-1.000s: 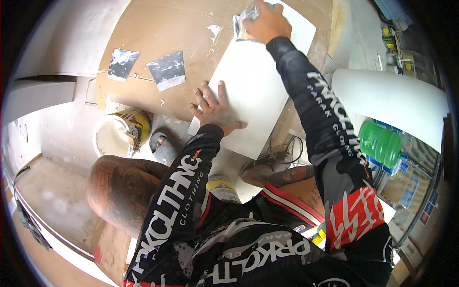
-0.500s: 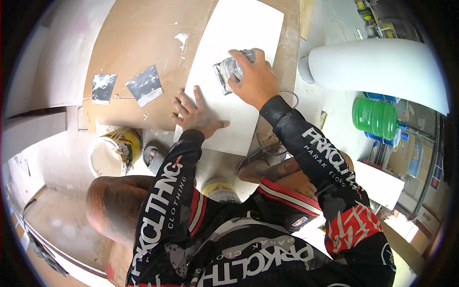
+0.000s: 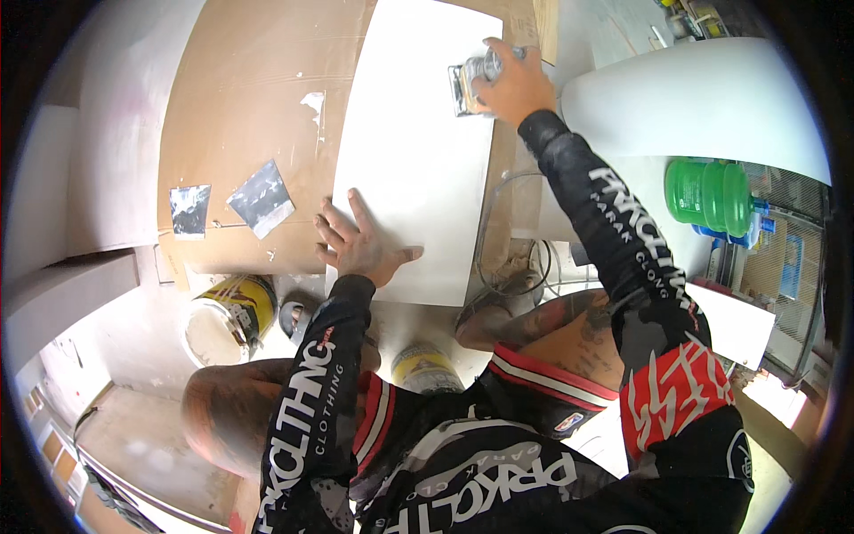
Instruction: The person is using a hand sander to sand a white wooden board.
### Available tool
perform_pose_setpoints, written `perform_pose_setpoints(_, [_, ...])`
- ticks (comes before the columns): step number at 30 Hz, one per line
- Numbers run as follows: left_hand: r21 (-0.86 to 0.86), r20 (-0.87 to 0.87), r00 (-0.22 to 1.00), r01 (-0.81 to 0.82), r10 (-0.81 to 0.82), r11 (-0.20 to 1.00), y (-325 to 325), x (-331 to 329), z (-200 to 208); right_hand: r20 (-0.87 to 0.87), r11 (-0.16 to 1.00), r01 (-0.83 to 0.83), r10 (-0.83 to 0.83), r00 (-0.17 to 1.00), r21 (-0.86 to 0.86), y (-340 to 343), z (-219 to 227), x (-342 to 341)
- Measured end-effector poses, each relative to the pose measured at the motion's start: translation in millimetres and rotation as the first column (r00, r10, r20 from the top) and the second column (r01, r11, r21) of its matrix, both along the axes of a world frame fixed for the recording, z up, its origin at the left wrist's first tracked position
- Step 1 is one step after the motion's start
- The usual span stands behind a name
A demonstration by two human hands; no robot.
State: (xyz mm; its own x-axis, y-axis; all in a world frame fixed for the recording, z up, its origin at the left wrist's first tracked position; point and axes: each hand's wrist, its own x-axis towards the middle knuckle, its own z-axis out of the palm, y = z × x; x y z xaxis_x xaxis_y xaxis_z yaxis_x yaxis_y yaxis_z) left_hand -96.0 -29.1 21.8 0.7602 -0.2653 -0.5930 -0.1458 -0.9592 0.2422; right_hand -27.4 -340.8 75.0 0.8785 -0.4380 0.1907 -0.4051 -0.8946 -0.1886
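A long white panel (image 3: 414, 169) lies flat on a sheet of brown cardboard (image 3: 258, 98). My right hand (image 3: 523, 87) is wrapped round a grey palm sander (image 3: 461, 91), which rests near the panel's far right edge. A cable (image 3: 481, 233) loops beside the panel's right side. Near the panel's near left corner, my left hand (image 3: 363, 247) lies flat with spread fingers, partly over its left edge. It holds nothing.
Two grey sandpaper pieces (image 3: 261, 198) lie on the cardboard at left. A paint bucket (image 3: 229, 313) stands by my left knee, another (image 3: 425, 368) between my legs. A large white rounded object (image 3: 694, 100) and a green water jug (image 3: 709, 193) are at right.
My right hand has moved the sander farther away and to the right across the panel. My left hand stays spread near the panel's near left corner. The view has shifted slightly.
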Motion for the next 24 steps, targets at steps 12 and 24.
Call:
perform_pose_setpoints(12, [0.018,-0.067,0.997,-0.038,0.039,0.999,-5,3,8,-0.07,0.948,-0.076,0.057,0.996,-0.308,-106,-21,119])
perform_pose_setpoints(24, [0.017,-0.029,0.998,-0.05,0.05,0.999,-5,1,3,-0.058,0.999,0.032,-0.034,0.998,-0.034,-84,-3,127])
